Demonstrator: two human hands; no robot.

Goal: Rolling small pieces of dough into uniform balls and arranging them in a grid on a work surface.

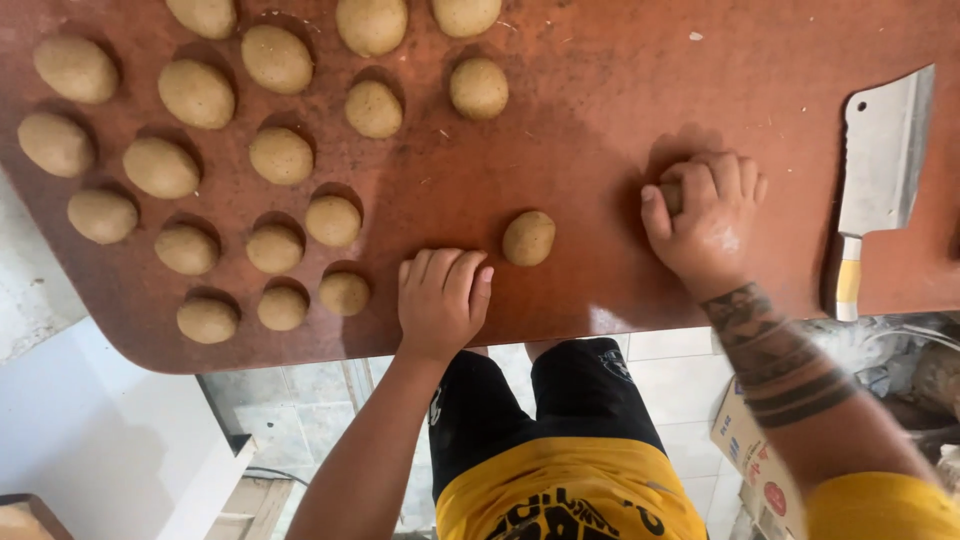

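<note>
Hands on the dough table [600, 120]
Right hand [705, 215] cupped round a dough piece [672, 196] — left hand [443, 295] curled, holding nothing, beside a dough ball [529, 238].

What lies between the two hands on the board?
One dough ball sits just right of the left hand; from it to the right hand the board is bare, per the head view.

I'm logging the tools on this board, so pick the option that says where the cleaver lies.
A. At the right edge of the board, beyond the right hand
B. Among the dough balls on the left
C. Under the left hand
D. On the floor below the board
A: the cleaver lies flat on the board, to the right of the right hand, far from the dough balls.
</note>
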